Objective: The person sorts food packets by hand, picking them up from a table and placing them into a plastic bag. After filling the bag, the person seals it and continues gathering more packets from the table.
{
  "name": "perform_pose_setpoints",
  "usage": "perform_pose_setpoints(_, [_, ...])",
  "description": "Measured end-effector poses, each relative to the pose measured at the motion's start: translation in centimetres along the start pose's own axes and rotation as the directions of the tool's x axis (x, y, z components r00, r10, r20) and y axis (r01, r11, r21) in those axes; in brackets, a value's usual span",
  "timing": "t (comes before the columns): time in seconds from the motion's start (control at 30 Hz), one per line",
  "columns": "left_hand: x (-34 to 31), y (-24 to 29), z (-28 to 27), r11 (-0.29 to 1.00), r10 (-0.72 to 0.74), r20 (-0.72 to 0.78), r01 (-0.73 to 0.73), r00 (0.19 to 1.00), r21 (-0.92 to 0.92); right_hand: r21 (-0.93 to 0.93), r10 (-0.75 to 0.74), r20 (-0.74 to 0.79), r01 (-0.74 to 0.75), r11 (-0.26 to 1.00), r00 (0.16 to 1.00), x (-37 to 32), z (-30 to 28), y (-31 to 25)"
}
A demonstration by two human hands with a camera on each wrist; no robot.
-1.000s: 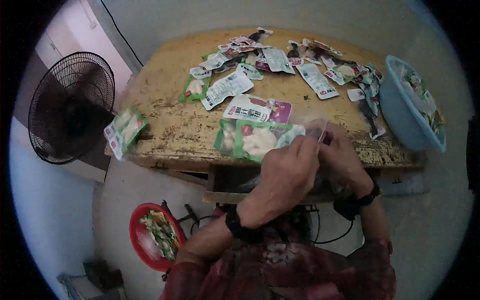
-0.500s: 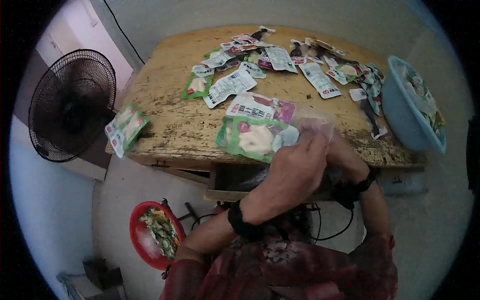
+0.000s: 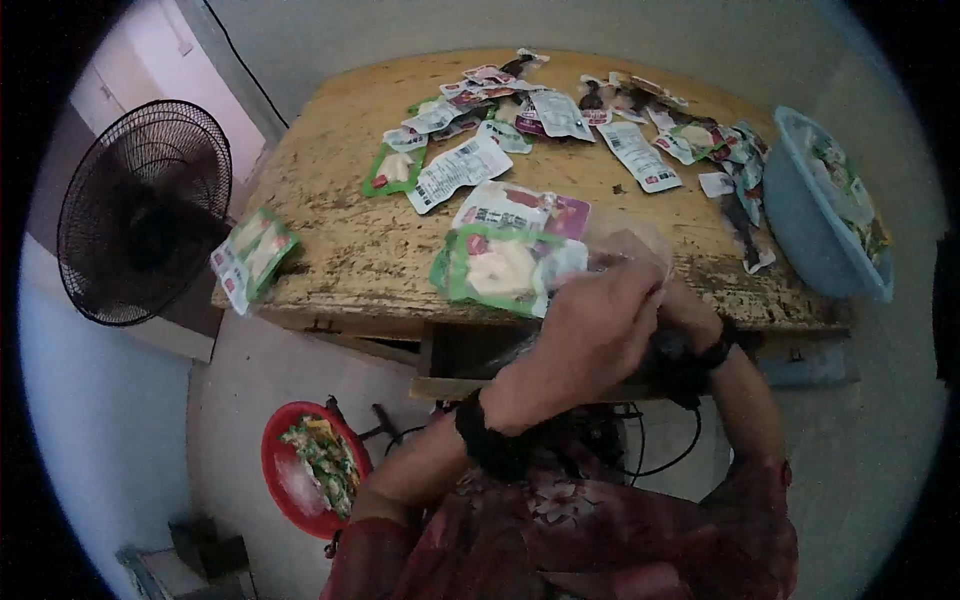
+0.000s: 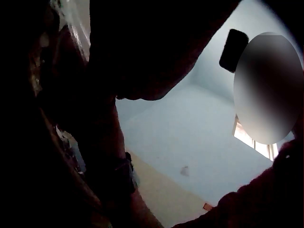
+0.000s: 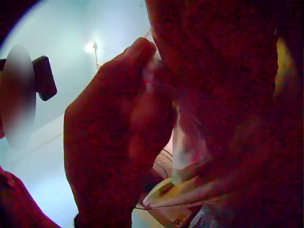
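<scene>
A clear plastic bag (image 3: 628, 243) lies at the front edge of the worn yellow table (image 3: 340, 200). Inside it are a green snack packet (image 3: 495, 270) and a white and purple packet (image 3: 520, 212). My left hand (image 3: 592, 330) grips the bag's near end with curled fingers. My right hand (image 3: 688, 305) sits just behind it, mostly covered, and holds the same bunched plastic. The right wrist view shows fingers (image 5: 142, 71) pinching the clear film (image 5: 190, 142). In the left wrist view almost everything is dark, apart from a strip of plastic (image 4: 73, 21).
Several loose snack packets (image 3: 560, 110) are spread across the far side of the table. A blue basin (image 3: 815, 215) with packets overhangs the right edge. More packets (image 3: 250, 255) hang off the left edge. An open drawer (image 3: 470, 365), a floor fan (image 3: 140, 210) and a red bowl (image 3: 300, 470) lie below.
Both hands have dropped from a raised pinch to the table's front edge and closed together, the left now covering the right. The bagged packets have shifted slightly left.
</scene>
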State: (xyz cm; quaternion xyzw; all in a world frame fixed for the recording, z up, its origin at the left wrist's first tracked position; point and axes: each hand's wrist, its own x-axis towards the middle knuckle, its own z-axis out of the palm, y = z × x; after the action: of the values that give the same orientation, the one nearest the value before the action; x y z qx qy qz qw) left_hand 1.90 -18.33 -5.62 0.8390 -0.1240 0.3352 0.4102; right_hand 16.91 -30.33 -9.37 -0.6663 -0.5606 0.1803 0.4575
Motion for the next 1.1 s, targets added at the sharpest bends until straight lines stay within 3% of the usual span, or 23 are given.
perform_pose_setpoints(0.07, [0.1,-0.5,0.1,1.0,0.008,-0.01,-0.008,1.0,-0.029,0.091,-0.024,-0.07,0.03,0.995,0.997,0.1,1.0,-0.9])
perform_pose_setpoints(0.17, [-0.3,-0.5,0.1,1.0,0.007,0.034,-0.008,0.999,0.02,-0.307,0.051,0.081,-0.024,0.951,0.995,1.3,0.5,0.8])
perform_pose_setpoints(0.23, [-0.5,-0.8,0.2,0.999,0.04,0.008,-0.04,0.999,0.021,-0.153,0.104,0.111,-0.086,0.985,0.988,1.1,0.3,-2.0])
perform_pose_setpoints(0.3, [-0.9,-1.1,0.4,0.999,0.016,0.039,-0.017,0.999,0.04,-0.287,0.013,0.073,0.008,0.958,0.997,0.8,0.5,-2.3])
perform_pose_setpoints(0.33, [-1.3,-1.1,0.3,0.998,-0.023,0.087,0.017,0.996,0.059,-0.491,-0.11,0.038,0.115,0.864,0.993,0.5,0.8,-1.1])
perform_pose_setpoints(0.4, [-1.7,-0.7,-0.6,0.993,-0.069,0.124,0.056,0.99,0.108,-0.641,-0.153,0.033,0.138,0.755,0.988,0.4,1.0,0.0])
perform_pose_setpoints(0.47, [-1.6,0.4,-3.2,0.984,-0.091,0.101,0.074,0.991,0.162,-0.576,-0.029,0.033,0.043,0.817,0.999,1.1,1.3,0.0])
perform_pose_setpoints(0.57, [-0.9,-0.3,-7.0,0.91,0.007,-0.061,0.019,0.998,0.415,-0.505,0.072,-0.003,-0.064,0.861,0.997,1.8,1.6,-2.1])
perform_pose_setpoints(0.63, [-1.1,-1.2,-8.6,0.822,-0.012,0.049,-0.017,0.999,0.569,-0.492,0.274,0.017,-0.23,0.839,0.962,3.3,1.4,-4.1])
perform_pose_setpoints(0.7, [-1.8,-2.4,-9.2,0.772,-0.043,0.129,-0.049,0.991,0.634,-0.475,0.331,0.003,-0.289,0.831,0.944,3.6,0.9,-4.7])
perform_pose_setpoints(0.77, [-3.1,-3.7,-9.1,0.776,-0.077,0.181,-0.055,0.98,0.629,-0.444,0.178,-0.073,-0.191,0.875,0.981,2.9,0.3,-4.6])
perform_pose_setpoints(0.87, [-2.8,-3.1,-9.1,0.764,-0.073,0.181,-0.062,0.981,0.643,-0.555,0.065,-0.112,-0.117,0.823,0.992,1.2,-1.5,-1.2])
perform_pose_setpoints(0.97, [-2.3,-3.0,-9.6,0.783,-0.102,0.232,-0.066,0.967,0.618,-0.293,-0.034,-0.173,-0.019,0.956,0.984,-0.7,-2.7,-1.8])
perform_pose_setpoints(1.07, [-0.7,-2.1,-9.7,0.854,-0.135,0.147,0.04,0.98,0.519,-0.13,0.228,-0.266,-0.269,0.954,0.937,-2.4,-3.2,-3.1])
perform_pose_setpoints(1.1, [0.2,-2.1,-9.9,0.846,-0.117,0.196,-0.006,0.974,0.534,-0.12,0.173,-0.323,-0.222,0.968,0.93,-3.0,-2.8,-2.5])
